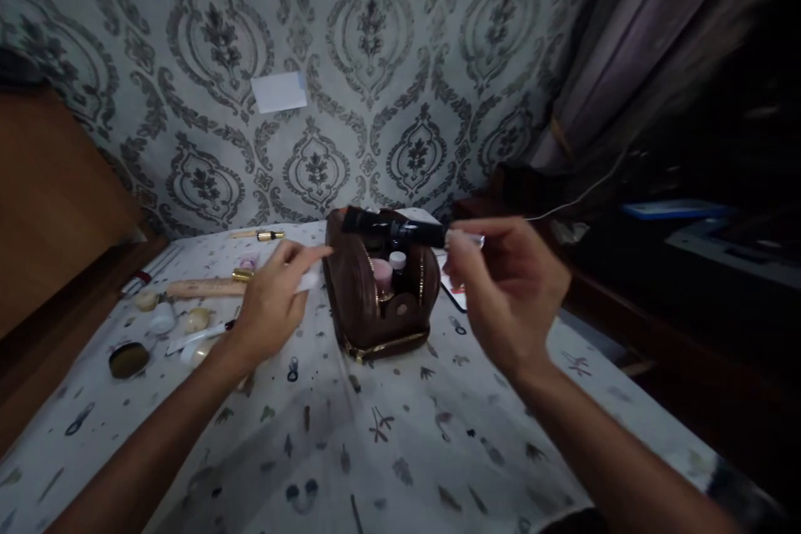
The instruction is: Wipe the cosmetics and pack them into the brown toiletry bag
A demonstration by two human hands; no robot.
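Note:
A black tube (400, 229) with a pale, shiny end is pinched in my right hand (516, 292), held level across the top of a brown cosmetic bag (350, 292). The bag stands unzipped, its front flap folded down. Inside it are a pink jar (382, 275) and a dark bottle with a white cap (397, 259). My left hand (272, 300) is just left of the bag, index finger stretched towards its side and thumb apart. A blurred white thing (306, 280) shows between those fingers; whether they touch it I cannot tell.
Left of the bag lie a beige tube (204, 289), a round dark compact (128, 360), a gold-banded item (270, 235) and several small containers on the patterned sheet (375, 450). A phone-like object (455, 288) lies right of the bag. Wooden furniture (56, 200) borders the left side.

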